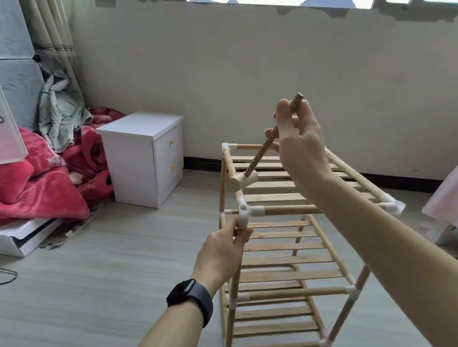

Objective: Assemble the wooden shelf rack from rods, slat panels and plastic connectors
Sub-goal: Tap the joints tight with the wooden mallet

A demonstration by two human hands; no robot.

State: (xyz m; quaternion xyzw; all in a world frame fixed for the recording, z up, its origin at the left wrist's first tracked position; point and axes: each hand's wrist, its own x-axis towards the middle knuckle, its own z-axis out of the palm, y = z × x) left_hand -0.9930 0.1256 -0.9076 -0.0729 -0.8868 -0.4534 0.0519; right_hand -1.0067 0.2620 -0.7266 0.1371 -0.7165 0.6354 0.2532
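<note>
On the grey wood-grain floor [89, 285] in front of me stands the pale wooden shelf rack [283, 257], three slatted tiers framed in rods and white corner pieces. My left hand [222, 252] has its fingers and thumb curled round the white plastic corner connector [248, 215] at the near top corner, which has an open socket facing up. My right hand [301, 144] pinches a short brown wooden rod [263, 150] near its upper end between thumb and fingertips, the other fingers loose. The rod slants down to the left, and its lower end sits in a cream plastic connector [245, 182] that hangs over the top tier's side rail; I cannot tell whether it touches the rail.

I judge I am starting the next level: an upright goes into that corner. The next move calls for bringing the rod upright over the open socket, lining it up true, and pressing straight down while my left hand braces the corner against the push.
</note>
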